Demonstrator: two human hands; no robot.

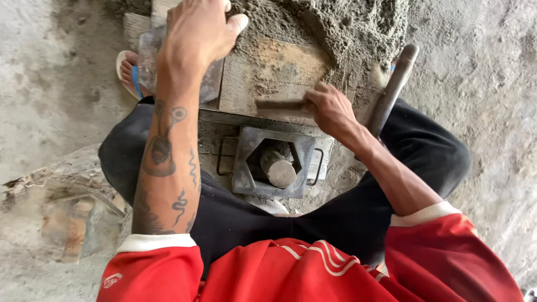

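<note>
2 hands (196,33) (330,109): right grips flat wooden bar (279,104); square steel mould (273,162) below

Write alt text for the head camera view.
Seen from above, a seated person's left hand presses a metal plate while the right hand holds a flat tool on a wooden board, above a square metal mould.

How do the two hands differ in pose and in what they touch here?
The left hand lies spread, palm down, on a flat grey metal plate; the right hand is curled around a short flat bar. The left forearm is tattooed and reaches farther forward; the right stays nearer the square metal mould. Both are bare and dusty, over the wooden board.
</note>
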